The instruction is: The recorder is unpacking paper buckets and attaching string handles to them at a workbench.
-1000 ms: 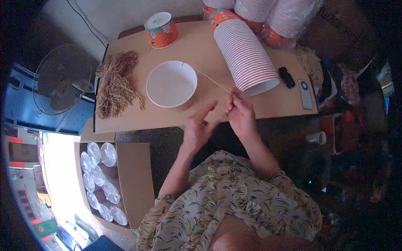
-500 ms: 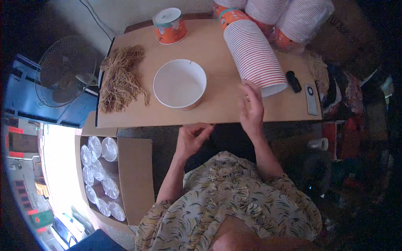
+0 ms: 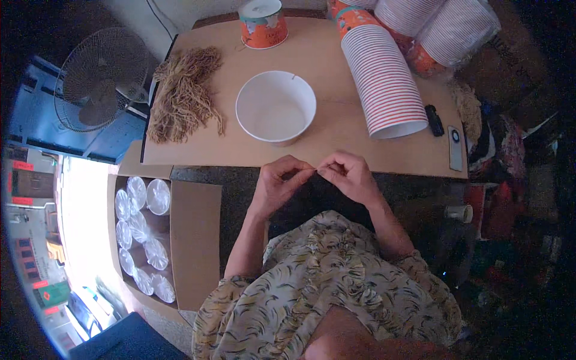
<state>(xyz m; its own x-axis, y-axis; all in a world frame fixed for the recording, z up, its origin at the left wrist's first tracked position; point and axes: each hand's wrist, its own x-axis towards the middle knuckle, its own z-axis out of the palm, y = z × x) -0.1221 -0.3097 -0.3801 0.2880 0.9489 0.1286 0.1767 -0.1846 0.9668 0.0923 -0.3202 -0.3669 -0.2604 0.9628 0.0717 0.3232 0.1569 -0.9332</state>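
At the far left a wire-caged fan (image 3: 99, 78) stands off the desk (image 3: 336, 144), and below it an open cardboard box (image 3: 180, 240) holds round clear lids (image 3: 144, 240) packed edge to edge. On the desk's left end lies a loose, tangled heap of tan fibre strands (image 3: 183, 96), dry and stringy. Next comes a white paper bowl (image 3: 276, 107), smooth and upright, with a small printed cup (image 3: 262, 24) behind it. In front of the bowl, just off the desk's near edge, the left hand (image 3: 277, 183) and right hand (image 3: 351, 177) meet, each pinching shut on one end of a thin strand (image 3: 316, 171) stretched between the fingertips. So fine a strand could slip from the pinch or snap if pulled hard, and a dropped one would be hard to find on the dark floor. Right of the hands lies a long ribbed stack of nested cups (image 3: 384, 84), on its side; a nudge could roll it. Beyond it rest a small black object (image 3: 434, 120) and a flat phone (image 3: 456, 147).
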